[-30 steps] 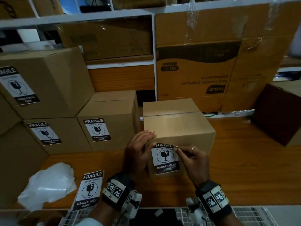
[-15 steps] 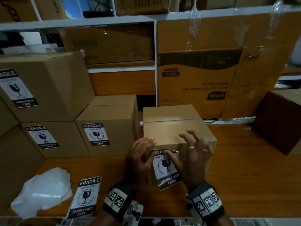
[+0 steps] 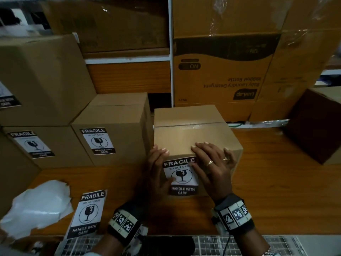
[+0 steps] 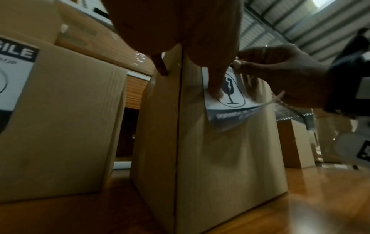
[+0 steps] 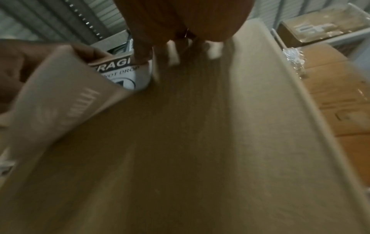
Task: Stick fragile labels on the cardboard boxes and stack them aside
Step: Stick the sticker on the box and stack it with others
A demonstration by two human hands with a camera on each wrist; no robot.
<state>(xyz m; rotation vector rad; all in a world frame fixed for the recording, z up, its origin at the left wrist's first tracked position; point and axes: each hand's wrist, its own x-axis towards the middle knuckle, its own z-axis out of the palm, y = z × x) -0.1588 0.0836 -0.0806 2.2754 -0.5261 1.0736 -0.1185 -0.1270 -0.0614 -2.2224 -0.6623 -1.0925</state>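
Note:
A small cardboard box [image 3: 193,133] stands mid-table, a fragile label [image 3: 181,174] on its near face. My left hand [image 3: 158,163] sits at the box's left front corner, fingertips on the top edge and thumb [image 4: 214,88] pressing the label's left side. My right hand [image 3: 212,159] lies flat over the upper front edge, fingers spread on the top and thumb on the label's top right corner. In the left wrist view the label [image 4: 234,95] curls off the box [image 4: 220,158] at its lower edge. The right wrist view is blurred and shows the label [image 5: 124,69] beside my fingers.
Labelled boxes [image 3: 110,130] [image 3: 36,145] [image 3: 40,78] are stacked at the left. A loose fragile label [image 3: 88,213] and crumpled white backing paper [image 3: 36,206] lie at the front left. A large carton [image 3: 221,71] stands behind, a dark box [image 3: 317,126] at the right on the wooden table [image 3: 276,182].
My right hand let go of the label's top right corner and spread flat over the box's front edge. The left hand stayed at the left corner, thumb sliding onto the label.

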